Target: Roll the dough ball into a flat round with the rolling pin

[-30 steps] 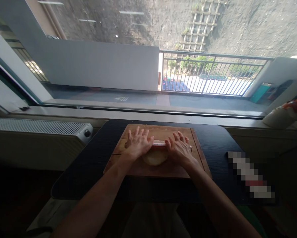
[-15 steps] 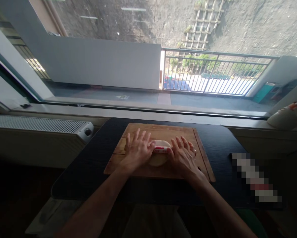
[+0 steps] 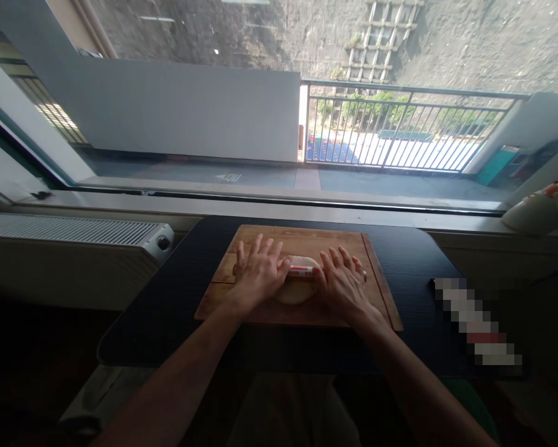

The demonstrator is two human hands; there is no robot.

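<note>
A rolling pin (image 3: 303,271) with a white and red label at its middle lies crosswise over a flat, pale round of dough (image 3: 297,293). The dough shows in front of and behind the pin. My left hand (image 3: 261,268) rests flat on the pin's left part, fingers stretched out and apart. On the pin's right part lies my right hand (image 3: 344,277), also open with fingers spread. Both thumbs point inward beside the label. Under the dough is a wooden board (image 3: 283,234). The palms hide most of the pin, though its right end shows past my fingers.
The board lies on a dark table (image 3: 167,310) with rounded corners. At the table's right is a blurred-out long object (image 3: 474,323). A white radiator (image 3: 74,248) stands at left. Beyond the table are a window sill (image 3: 260,208) and a pale container (image 3: 537,214).
The whole view has shifted slightly upward in the picture. The pin's label appears turned a little, with less red showing. Both hands still lie flat on the pin.
</note>
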